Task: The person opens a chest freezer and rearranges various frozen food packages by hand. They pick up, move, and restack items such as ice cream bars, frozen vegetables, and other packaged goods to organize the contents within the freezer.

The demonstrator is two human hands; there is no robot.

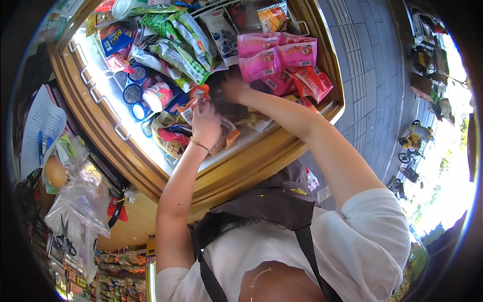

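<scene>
My left hand [206,126], with a thin bracelet at its wrist, has its fingers closed over an orange-and-white wrapped packet [187,110] inside a chest freezer [241,160]. My right hand [234,87] reaches into a dark gap among the packages; it is blurred, and its fingertips are hard to make out. Just beyond it lie several pink packets [260,64], with a red packet [312,82] to the right. Green-and-white packets [181,60] are piled above my left hand. A pink-and-white tub [157,96] and blue-rimmed cups [132,93] sit left of it.
White wire hooks [100,99] line the freezer's left inner wall. Its wooden-looking rim [113,158] runs between me and the goods. Plastic bags [81,202] and scissors [65,238] hang at left. Grey paving [362,75] and a parked yellow bicycle [415,136] are at right.
</scene>
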